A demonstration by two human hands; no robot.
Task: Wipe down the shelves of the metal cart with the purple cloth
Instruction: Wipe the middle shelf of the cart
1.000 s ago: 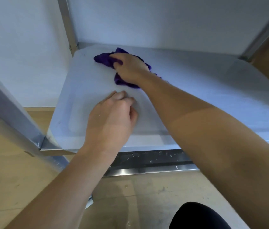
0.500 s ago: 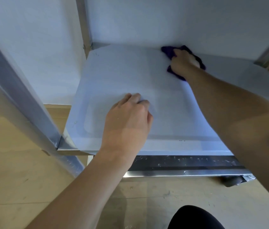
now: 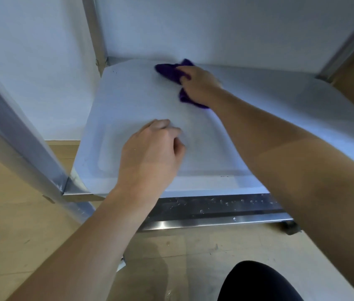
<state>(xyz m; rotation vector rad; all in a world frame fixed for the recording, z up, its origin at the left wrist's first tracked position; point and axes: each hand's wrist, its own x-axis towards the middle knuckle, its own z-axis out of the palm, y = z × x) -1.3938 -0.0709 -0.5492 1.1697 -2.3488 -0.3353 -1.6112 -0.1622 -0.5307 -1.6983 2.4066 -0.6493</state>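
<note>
purple cloth (image 3: 168, 71) slid left w/ R hand (image 3: 200, 83), L hand (image 3: 150, 153) unmoved

Cloth (image 3: 169, 71): purple, crumpled, pressed against the shelf (image 3: 128, 101) and held under the right grip (image 3: 200, 85). One fold projects beyond the fingertips and a second shows at the heel of that grip.

Shelf: pale, smooth, with a shallow recessed panel and rounded corners. It runs beneath both grips. The left grip (image 3: 150, 153) rests on it with fingers curled, nearer the front edge.

Cart (image 3: 94, 29): bright metal corner posts. A lower metal rail, spotted with droplets, lies below the left wrist.
</note>
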